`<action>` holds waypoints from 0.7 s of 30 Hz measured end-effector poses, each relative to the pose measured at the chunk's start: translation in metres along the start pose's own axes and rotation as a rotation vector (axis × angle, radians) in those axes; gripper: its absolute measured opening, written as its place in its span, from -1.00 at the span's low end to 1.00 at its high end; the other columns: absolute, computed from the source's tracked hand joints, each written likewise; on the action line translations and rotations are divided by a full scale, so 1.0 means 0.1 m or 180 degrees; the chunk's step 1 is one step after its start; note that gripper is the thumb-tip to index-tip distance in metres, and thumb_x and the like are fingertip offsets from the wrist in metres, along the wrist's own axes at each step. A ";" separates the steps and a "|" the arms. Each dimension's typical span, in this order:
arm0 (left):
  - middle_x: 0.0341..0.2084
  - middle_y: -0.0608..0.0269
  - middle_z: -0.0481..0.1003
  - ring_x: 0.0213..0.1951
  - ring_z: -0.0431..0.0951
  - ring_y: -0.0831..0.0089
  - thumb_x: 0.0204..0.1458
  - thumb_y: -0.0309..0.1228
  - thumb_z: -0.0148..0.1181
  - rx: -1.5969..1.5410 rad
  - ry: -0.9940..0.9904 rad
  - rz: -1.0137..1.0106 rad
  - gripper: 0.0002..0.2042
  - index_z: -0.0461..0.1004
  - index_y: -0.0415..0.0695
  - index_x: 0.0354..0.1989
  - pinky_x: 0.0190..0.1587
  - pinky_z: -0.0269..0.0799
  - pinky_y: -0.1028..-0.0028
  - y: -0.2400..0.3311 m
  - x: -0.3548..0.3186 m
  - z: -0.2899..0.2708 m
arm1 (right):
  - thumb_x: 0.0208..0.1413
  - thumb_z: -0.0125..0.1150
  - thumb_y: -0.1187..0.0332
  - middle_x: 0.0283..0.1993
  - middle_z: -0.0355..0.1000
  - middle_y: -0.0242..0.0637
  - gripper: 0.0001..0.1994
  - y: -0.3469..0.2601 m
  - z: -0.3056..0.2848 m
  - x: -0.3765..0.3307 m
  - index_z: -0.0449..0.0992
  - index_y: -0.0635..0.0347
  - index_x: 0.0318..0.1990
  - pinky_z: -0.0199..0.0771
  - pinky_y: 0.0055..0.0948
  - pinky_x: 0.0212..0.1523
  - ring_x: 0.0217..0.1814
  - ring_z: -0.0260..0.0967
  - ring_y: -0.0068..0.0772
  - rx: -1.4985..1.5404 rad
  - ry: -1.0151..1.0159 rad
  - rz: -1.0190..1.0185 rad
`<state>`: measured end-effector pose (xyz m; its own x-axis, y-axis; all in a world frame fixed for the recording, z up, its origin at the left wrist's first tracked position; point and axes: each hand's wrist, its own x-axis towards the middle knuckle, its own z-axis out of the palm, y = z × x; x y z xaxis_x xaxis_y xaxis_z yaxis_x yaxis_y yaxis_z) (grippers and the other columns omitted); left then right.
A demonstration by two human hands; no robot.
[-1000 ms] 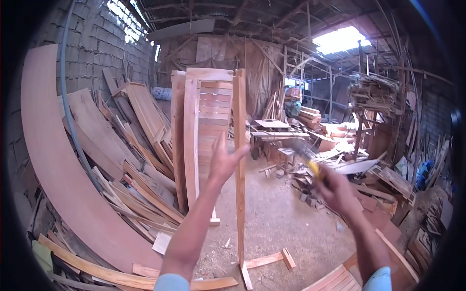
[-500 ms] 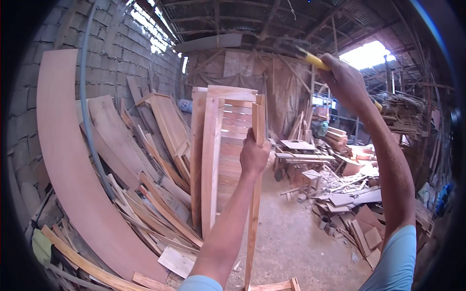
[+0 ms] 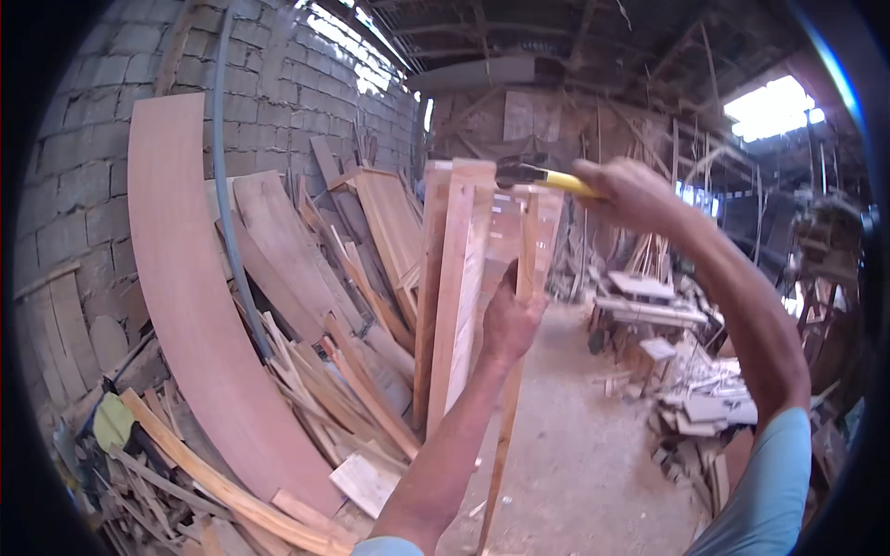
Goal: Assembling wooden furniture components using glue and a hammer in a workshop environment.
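In front of me stands an upright wooden frame (image 3: 455,306) made of pale boards, with slats on its far side. My left hand (image 3: 513,322) is closed around a long narrow wooden strip (image 3: 527,243) that runs down along the frame's right side toward the floor. My right hand (image 3: 635,196) is raised and wrapped around the yellow handle of a hammer (image 3: 567,183). Its dark head is over the frame's top, close to the strip's upper end; whether it touches the wood I cannot tell.
A long curved reddish board (image 3: 190,306) leans against the grey block wall (image 3: 83,176) at left, beside a grey-blue pipe (image 3: 232,185). Loose planks (image 3: 362,389) lie piled next to it. Wood offcuts (image 3: 709,408) and a low bench (image 3: 649,310) stand at right.
The hammer in my right hand has come down from high up to the frame's top. My left hand still grips the strip. The whole view has swung leftward.
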<state>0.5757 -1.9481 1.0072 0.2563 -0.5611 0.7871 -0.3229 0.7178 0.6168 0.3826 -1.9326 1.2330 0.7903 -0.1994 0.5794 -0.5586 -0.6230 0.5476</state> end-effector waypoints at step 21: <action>-0.15 0.04 0.63 -0.13 0.62 0.28 0.10 -0.34 0.23 -0.0109 -0.0012 -0.0255 -0.47 0.47 -0.40 0.23 0.03 0.55 0.28 0.24 -0.18 0.16 | 0.32 0.35 0.30 -0.27 0.65 -0.07 -0.77 0.45 0.10 -0.27 0.54 0.15 0.03 0.58 0.07 -0.13 -0.19 0.67 0.04 0.0720 0.0107 -0.0261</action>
<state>0.5491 -1.9275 1.0081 0.2764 -0.6187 0.7354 -0.2702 0.6843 0.6773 0.3385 -1.9622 1.2359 0.8198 -0.1184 0.5603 -0.4193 -0.7904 0.4465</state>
